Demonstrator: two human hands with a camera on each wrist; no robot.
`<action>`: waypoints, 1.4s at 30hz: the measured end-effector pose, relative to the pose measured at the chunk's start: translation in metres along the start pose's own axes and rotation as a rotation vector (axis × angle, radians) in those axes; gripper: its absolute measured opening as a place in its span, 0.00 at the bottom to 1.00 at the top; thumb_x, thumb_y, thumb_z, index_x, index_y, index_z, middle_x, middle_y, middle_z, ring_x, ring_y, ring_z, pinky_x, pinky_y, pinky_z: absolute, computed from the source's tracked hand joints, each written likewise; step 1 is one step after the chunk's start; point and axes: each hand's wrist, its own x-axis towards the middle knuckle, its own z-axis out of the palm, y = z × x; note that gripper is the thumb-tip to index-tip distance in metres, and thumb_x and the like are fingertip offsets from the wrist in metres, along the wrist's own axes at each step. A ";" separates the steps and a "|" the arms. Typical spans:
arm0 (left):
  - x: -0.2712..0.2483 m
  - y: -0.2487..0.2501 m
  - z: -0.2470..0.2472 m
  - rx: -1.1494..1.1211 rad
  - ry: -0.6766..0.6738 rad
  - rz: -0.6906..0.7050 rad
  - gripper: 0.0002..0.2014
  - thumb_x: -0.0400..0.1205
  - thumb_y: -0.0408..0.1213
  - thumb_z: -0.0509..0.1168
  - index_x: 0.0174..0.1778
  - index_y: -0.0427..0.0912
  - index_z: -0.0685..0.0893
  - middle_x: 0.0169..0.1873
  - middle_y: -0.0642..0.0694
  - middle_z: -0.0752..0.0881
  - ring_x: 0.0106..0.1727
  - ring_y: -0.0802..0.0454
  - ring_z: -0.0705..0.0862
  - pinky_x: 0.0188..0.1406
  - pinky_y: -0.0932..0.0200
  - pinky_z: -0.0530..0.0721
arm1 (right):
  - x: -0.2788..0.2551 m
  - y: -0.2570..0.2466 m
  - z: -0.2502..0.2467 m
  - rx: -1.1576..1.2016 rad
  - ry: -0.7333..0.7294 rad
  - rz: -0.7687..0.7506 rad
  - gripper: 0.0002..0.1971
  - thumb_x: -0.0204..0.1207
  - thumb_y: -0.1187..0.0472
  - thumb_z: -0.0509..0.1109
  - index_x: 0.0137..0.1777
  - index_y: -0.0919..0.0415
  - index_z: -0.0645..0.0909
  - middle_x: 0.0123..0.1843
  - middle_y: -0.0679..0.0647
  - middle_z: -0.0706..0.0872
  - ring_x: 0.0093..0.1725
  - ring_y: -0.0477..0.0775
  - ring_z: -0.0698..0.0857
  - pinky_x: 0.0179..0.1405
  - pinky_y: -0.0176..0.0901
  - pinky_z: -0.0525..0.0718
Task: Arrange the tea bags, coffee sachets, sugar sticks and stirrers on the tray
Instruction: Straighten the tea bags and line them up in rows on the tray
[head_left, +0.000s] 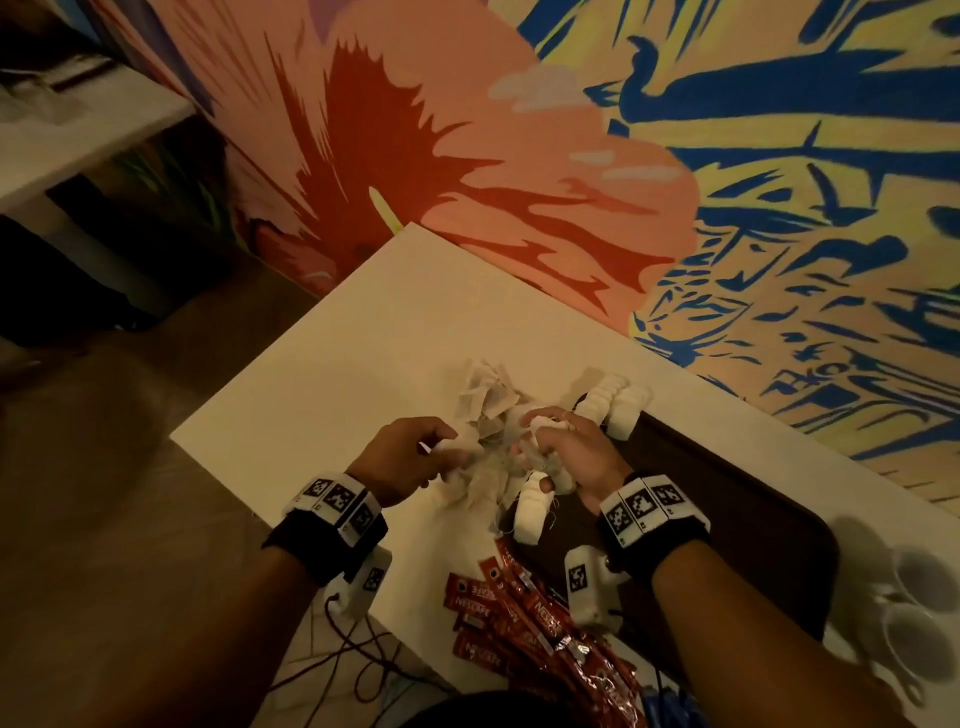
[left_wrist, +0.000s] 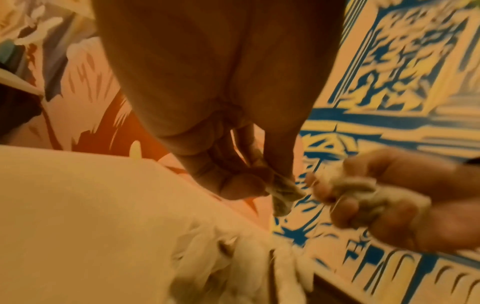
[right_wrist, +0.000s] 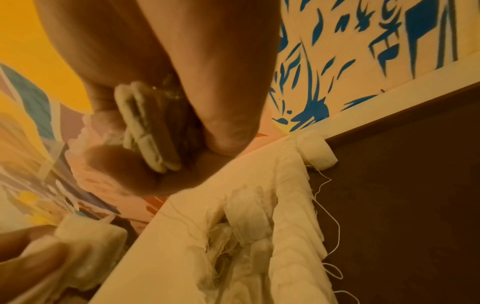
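A loose heap of white tea bags (head_left: 483, 410) with strings lies on the white table, beside the dark brown tray (head_left: 727, 499). My left hand (head_left: 415, 457) pinches one tea bag (left_wrist: 281, 190) between thumb and fingers above the heap. My right hand (head_left: 561, 452) grips a small stack of tea bags (right_wrist: 148, 139) in its curled fingers, just right of the left hand. Rows of tea bags (head_left: 618, 408) lie along the tray's left edge, and another row (head_left: 532, 512) lies under my right hand. Red coffee sachets (head_left: 519, 618) are piled at the table's near edge.
White paper cups (head_left: 914, 613) stand right of the tray. A painted wall (head_left: 779, 208) rises just behind the table. The table's left edge (head_left: 291, 343) drops to the floor, where cables (head_left: 353, 654) trail. A white shelf (head_left: 78, 130) stands at the far left.
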 end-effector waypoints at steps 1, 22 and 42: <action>-0.006 0.013 -0.002 -0.021 -0.011 0.049 0.02 0.81 0.42 0.73 0.45 0.50 0.88 0.32 0.55 0.89 0.30 0.56 0.85 0.30 0.60 0.84 | -0.005 0.000 -0.002 0.001 -0.028 0.006 0.14 0.76 0.75 0.61 0.52 0.63 0.85 0.44 0.63 0.89 0.34 0.56 0.78 0.21 0.39 0.74; -0.084 0.213 0.092 -0.040 -0.324 0.372 0.09 0.80 0.27 0.73 0.54 0.41 0.89 0.46 0.30 0.89 0.36 0.49 0.85 0.32 0.62 0.82 | -0.164 0.015 -0.116 0.087 -0.218 -0.277 0.32 0.67 0.44 0.85 0.65 0.64 0.85 0.40 0.60 0.80 0.31 0.50 0.73 0.21 0.36 0.72; -0.079 0.188 0.172 -0.172 -0.191 0.283 0.08 0.84 0.32 0.69 0.58 0.41 0.86 0.48 0.44 0.88 0.43 0.51 0.88 0.45 0.56 0.90 | -0.208 0.060 -0.165 -0.018 0.049 -0.269 0.23 0.68 0.52 0.86 0.56 0.64 0.85 0.33 0.55 0.82 0.27 0.52 0.77 0.27 0.44 0.73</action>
